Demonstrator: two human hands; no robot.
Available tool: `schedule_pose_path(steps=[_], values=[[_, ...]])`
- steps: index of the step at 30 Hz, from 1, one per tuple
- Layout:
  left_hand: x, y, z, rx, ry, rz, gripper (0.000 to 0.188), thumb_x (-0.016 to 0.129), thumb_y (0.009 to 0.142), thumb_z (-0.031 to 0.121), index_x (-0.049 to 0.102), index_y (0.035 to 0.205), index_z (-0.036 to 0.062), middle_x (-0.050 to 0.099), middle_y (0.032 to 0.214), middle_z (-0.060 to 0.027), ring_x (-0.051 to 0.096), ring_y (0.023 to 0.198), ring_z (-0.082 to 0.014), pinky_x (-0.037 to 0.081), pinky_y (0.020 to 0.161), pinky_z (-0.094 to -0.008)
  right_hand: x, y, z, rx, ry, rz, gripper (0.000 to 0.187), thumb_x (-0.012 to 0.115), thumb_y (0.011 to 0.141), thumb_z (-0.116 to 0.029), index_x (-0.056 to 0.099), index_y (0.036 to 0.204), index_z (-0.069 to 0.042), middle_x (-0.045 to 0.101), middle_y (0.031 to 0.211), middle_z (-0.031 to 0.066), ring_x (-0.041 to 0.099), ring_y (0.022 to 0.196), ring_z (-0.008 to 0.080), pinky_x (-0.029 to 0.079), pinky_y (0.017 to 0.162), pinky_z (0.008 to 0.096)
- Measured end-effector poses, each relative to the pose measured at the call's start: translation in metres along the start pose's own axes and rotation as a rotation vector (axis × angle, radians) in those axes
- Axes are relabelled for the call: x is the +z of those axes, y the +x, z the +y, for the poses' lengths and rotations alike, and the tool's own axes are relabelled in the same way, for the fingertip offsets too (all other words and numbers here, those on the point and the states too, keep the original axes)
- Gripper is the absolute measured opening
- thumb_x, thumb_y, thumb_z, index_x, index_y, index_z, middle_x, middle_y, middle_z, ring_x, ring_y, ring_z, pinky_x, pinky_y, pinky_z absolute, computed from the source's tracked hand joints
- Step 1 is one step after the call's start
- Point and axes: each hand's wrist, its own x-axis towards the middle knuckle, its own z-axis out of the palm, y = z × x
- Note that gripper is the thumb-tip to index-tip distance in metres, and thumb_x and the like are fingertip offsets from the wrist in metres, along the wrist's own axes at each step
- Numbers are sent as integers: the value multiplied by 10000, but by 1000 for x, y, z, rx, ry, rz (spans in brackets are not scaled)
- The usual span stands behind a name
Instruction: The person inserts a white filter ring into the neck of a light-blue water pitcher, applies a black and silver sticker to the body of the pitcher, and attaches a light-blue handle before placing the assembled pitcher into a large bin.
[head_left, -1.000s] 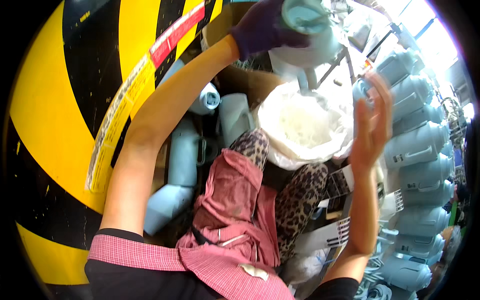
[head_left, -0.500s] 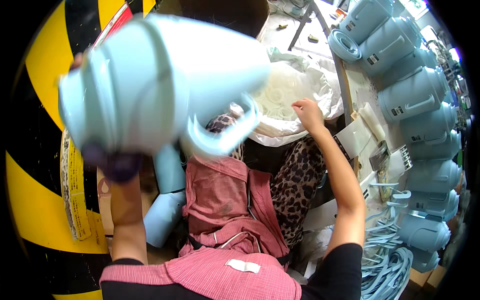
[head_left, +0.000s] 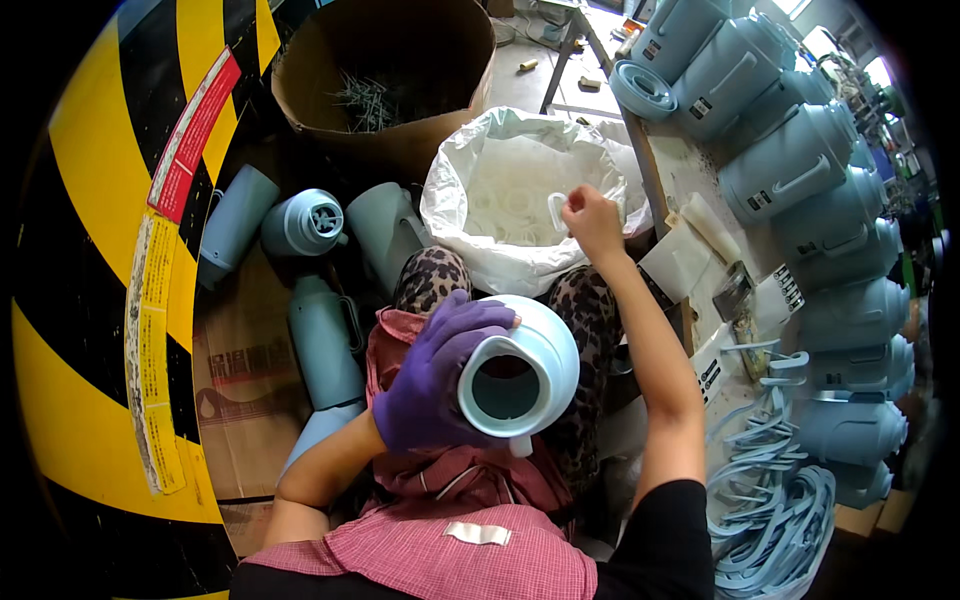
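In the head view, the blue jug [head_left: 556, 350] has swung in from the left since the earlier frame and now sits over the lap, its mouth turned up toward the face. The gloved left hand [head_left: 432, 372] is clamped around its side near the rim, seemingly to steady it and leave the opening clear; whether the lap bears its weight I cannot tell. The bare right hand [head_left: 594, 224], well apart from the left, pinches a pale ring [head_left: 557, 212] above the white bag [head_left: 446, 212], whose open top lies just below those fingers, probably for easy picking. Loose jugs [head_left: 323, 338] lie left of the gloved hand; a row of jugs [head_left: 780, 165] lines the right hand's outer side.
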Motion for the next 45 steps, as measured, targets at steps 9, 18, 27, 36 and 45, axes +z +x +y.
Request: schedule_pose_path(steps=[9, 18, 27, 36, 45], values=[[-32, 37, 53, -422, -104, 108, 611, 873, 820, 237, 658, 1368, 75, 630, 787, -81, 603, 648, -203, 529, 673, -340, -124, -142, -153, -938, -8, 540, 209, 801, 826, -5, 716, 1015, -33, 753, 1007, 126, 734, 757, 190, 587, 645, 291], [-32, 18, 67, 358, 790, 116, 390, 774, 585, 257, 771, 967, 183, 628, 932, 7, 633, 853, -252, 560, 818, -438, -143, -215, -195, 102, 1049, -502, 654, 742, 824, 136, 497, 1420, 29, 622, 1130, 109, 631, 857, 106, 560, 635, 236], [-27, 9, 70, 496, 743, 237, 284, 817, 729, 282, 703, 990, 275, 649, 1194, 5, 595, 1155, -340, 445, 1043, -546, -135, -216, -184, -294, 508, 6, 411, 760, 764, 3, 750, 1168, -68, 605, 1117, 48, 540, 777, 105, 423, 654, 246], [-23, 10, 51, 149, 659, -109, 327, 748, 843, 463, 715, 875, 139, 642, 1394, -153, 491, 1399, -453, 255, 1165, -722, -108, -195, -159, -43, 546, -269, 199, 674, 767, 76, 688, 962, 46, 606, 1096, 45, 580, 915, 78, 450, 796, 209], [18, -2, 55, -36, 764, -31, 677, 743, 769, 590, 732, 1108, 4, 595, 1360, -256, 585, 1213, -439, 458, 1027, -619, -139, -190, -171, -454, 253, -251, 263, 833, 780, -164, 750, 1012, -73, 688, 1299, 118, 654, 1072, 320, 527, 929, 397]])
